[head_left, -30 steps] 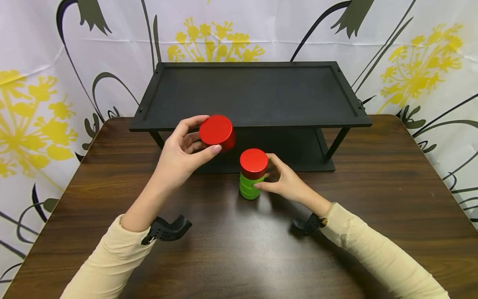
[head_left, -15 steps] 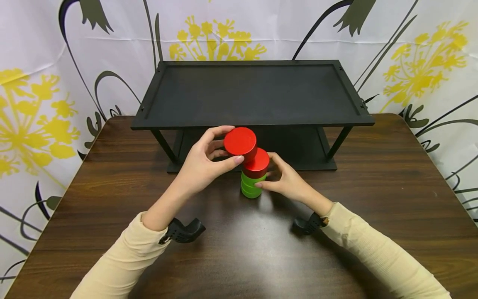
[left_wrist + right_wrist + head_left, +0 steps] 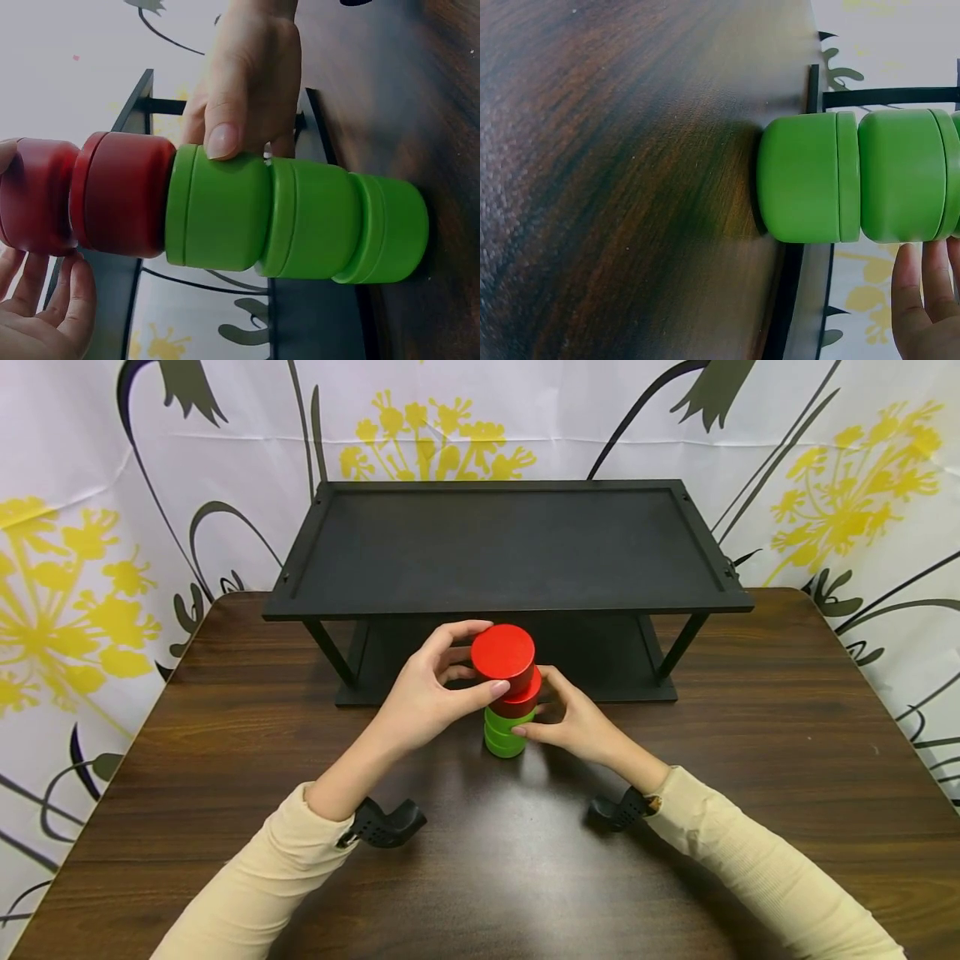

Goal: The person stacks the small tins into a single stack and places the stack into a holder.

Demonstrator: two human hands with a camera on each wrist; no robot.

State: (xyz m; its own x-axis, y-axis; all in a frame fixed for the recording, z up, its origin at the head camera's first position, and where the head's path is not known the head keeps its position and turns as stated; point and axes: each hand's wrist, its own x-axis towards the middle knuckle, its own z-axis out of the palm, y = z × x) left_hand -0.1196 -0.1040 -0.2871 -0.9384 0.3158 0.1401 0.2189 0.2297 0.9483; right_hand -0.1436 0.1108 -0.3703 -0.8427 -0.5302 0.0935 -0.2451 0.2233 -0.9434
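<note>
A column of small lidded canisters stands upright on the wooden table. Three green ones are at the bottom, the lowest green canister (image 3: 394,229) resting on the tabletop, and a red canister (image 3: 124,196) sits above them. My left hand (image 3: 431,689) grips a second red canister (image 3: 503,652) by its sides, thumb in front, right at the top of the lower red one. From the other side, my right hand (image 3: 573,718) steadies the column, thumb and fingers around the uppermost green canister (image 3: 221,210). The canisters line up slightly unevenly in the left wrist view.
Just behind the column stands a black two-tier shelf (image 3: 502,547), its upper tier overhanging the lower shelf board (image 3: 600,668). A white cloth (image 3: 600,410) with yellow flowers hangs at the back. Dark wooden tabletop (image 3: 787,760) extends to both sides.
My left hand has carried its red canister rightward and down, from left of the column to the top of the lower red canister. The right hand has stayed at the column.
</note>
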